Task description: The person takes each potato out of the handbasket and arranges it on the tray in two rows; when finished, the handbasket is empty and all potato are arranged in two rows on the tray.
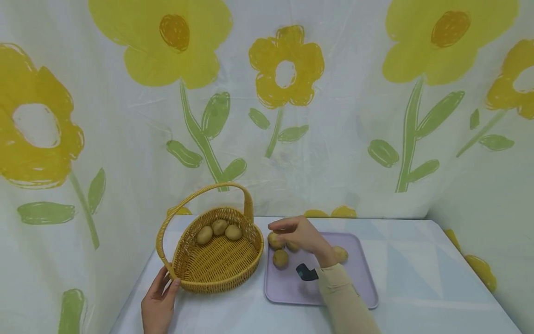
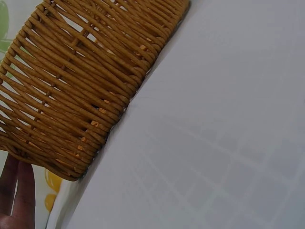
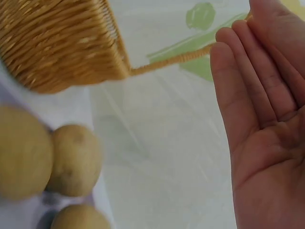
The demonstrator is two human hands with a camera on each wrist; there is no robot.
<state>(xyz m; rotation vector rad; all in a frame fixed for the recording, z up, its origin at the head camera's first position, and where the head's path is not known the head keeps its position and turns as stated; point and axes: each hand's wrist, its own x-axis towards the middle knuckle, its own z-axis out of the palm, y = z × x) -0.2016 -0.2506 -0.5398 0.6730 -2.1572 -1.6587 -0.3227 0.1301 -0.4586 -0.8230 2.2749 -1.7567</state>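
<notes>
A heart-shaped wicker basket (image 1: 217, 285) with an arched handle stands on the left of the table. Three potatoes (image 1: 219, 227) lie inside it at the back. My left hand (image 1: 160, 297) holds the basket's near-left corner, thumb on the rim and fingers outside. In the left wrist view, two fingers (image 2: 24, 191) touch the woven wall. My right hand (image 1: 303, 235) is raised over the lilac tray (image 1: 292, 290), its palm bare in the right wrist view. Below and beside it are several potatoes (image 1: 281, 259), and one more potato (image 1: 340, 253) lies behind the wrist.
A dark wrist-camera mount (image 1: 307, 272) sticks out from the right sleeve. The white and pale-blue tablecloth (image 1: 417, 269) extends to the right of the tray. Behind the table hangs a curtain (image 1: 342, 139) printed with yellow flowers.
</notes>
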